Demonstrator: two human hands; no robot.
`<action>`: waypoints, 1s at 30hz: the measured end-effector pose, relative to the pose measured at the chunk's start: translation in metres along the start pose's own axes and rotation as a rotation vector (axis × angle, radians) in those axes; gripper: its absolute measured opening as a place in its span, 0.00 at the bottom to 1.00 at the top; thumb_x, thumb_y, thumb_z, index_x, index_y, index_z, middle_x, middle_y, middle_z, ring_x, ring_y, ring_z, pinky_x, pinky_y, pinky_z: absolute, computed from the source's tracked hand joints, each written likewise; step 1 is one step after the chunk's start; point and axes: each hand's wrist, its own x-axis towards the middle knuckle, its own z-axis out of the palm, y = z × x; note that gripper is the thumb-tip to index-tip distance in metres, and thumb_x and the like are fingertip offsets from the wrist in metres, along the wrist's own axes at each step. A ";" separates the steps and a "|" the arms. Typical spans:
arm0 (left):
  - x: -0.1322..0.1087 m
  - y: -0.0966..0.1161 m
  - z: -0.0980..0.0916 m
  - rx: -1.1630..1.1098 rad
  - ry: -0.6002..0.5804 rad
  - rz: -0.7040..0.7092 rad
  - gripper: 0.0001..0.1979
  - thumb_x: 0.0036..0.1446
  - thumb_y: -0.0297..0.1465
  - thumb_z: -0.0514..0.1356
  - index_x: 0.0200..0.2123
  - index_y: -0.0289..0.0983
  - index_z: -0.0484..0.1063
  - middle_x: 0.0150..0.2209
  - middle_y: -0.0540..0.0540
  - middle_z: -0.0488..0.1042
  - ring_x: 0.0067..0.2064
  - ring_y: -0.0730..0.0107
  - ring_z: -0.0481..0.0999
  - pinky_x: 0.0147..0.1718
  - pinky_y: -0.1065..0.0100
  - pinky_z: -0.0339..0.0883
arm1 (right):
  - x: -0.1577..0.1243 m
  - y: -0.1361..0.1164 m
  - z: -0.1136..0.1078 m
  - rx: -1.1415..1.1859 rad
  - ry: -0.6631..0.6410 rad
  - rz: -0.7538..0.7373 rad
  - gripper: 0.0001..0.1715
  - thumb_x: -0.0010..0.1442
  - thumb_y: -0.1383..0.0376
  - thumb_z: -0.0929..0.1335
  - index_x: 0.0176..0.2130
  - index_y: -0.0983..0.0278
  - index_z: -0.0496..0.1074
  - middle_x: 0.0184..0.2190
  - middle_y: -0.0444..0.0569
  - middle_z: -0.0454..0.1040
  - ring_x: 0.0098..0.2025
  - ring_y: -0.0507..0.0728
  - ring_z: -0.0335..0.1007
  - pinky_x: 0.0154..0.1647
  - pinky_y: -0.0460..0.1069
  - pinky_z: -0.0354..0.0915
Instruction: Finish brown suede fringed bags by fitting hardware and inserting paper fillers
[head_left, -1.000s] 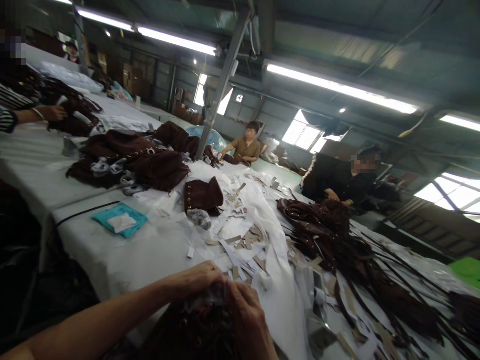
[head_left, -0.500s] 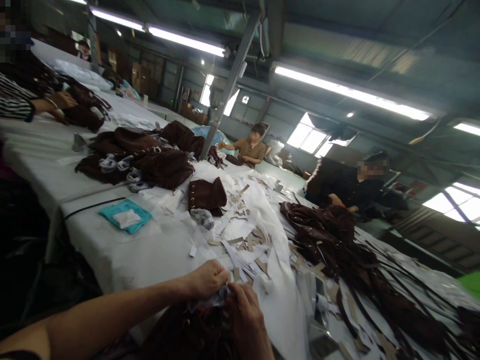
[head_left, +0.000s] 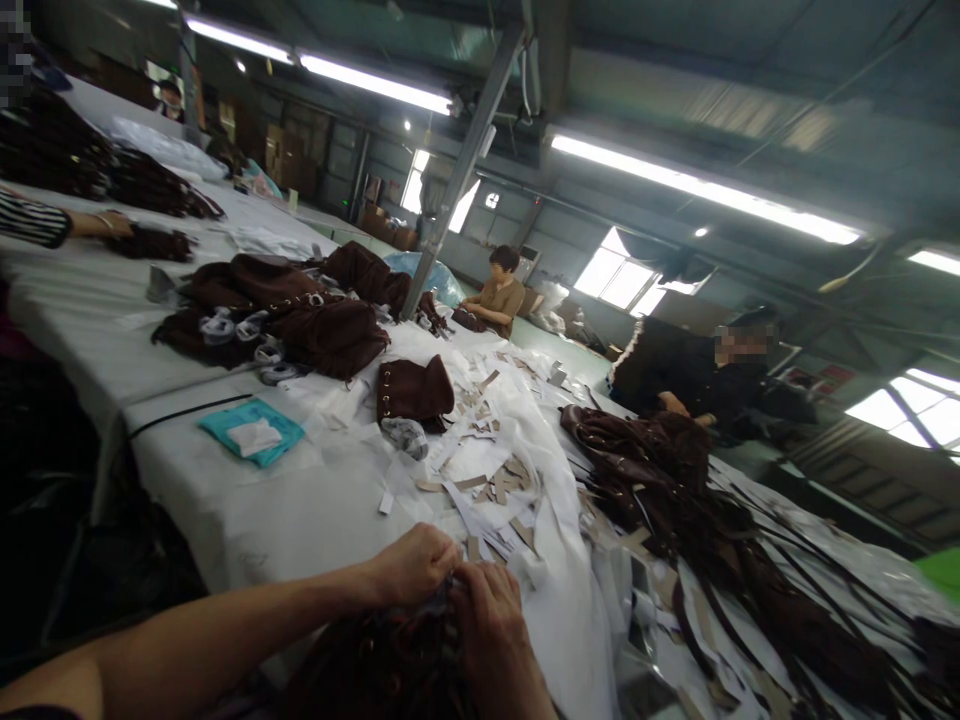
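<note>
Our left hand [head_left: 421,560] and right hand [head_left: 491,622] close on brown bag [head_left: 356,668] at its mouth, by near edge of bench [head_left: 225,510]; exact pinched part hidden from us. If one grip loosens, bag may slip; if dragged forward, paper scraps [head_left: 500,486] may cling.

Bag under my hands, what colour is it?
The bag looks dark brown, though in shadow; the head view, the only one, shows it best.
</note>
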 end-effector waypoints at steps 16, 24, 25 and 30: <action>0.001 -0.004 0.005 0.008 -0.004 -0.025 0.17 0.59 0.29 0.47 0.17 0.37 0.56 0.18 0.54 0.59 0.23 0.74 0.58 0.25 0.68 0.47 | 0.016 -0.008 -0.020 0.016 -0.144 0.020 0.15 0.60 0.76 0.59 0.35 0.59 0.68 0.35 0.48 0.72 0.38 0.58 0.68 0.42 0.54 0.64; 0.004 -0.012 -0.006 -0.109 -0.010 -0.112 0.18 0.61 0.35 0.44 0.19 0.38 0.57 0.20 0.54 0.57 0.24 0.73 0.57 0.25 0.70 0.51 | -0.012 0.002 0.015 0.198 0.115 0.055 0.18 0.63 0.72 0.61 0.50 0.60 0.67 0.35 0.48 0.75 0.38 0.57 0.71 0.39 0.49 0.68; 0.003 -0.012 -0.006 -0.141 -0.048 -0.117 0.19 0.62 0.36 0.43 0.20 0.38 0.59 0.20 0.54 0.57 0.24 0.73 0.57 0.25 0.71 0.52 | -0.015 0.002 0.018 0.204 0.142 0.073 0.16 0.63 0.72 0.61 0.49 0.59 0.68 0.35 0.47 0.75 0.38 0.57 0.71 0.38 0.49 0.68; -0.007 -0.006 -0.016 -0.311 -0.276 -0.064 0.20 0.61 0.45 0.50 0.31 0.35 0.71 0.28 0.52 0.67 0.30 0.72 0.64 0.32 0.72 0.60 | -0.018 -0.001 0.019 0.229 0.248 0.147 0.13 0.64 0.70 0.61 0.45 0.59 0.70 0.35 0.47 0.75 0.37 0.56 0.70 0.38 0.50 0.67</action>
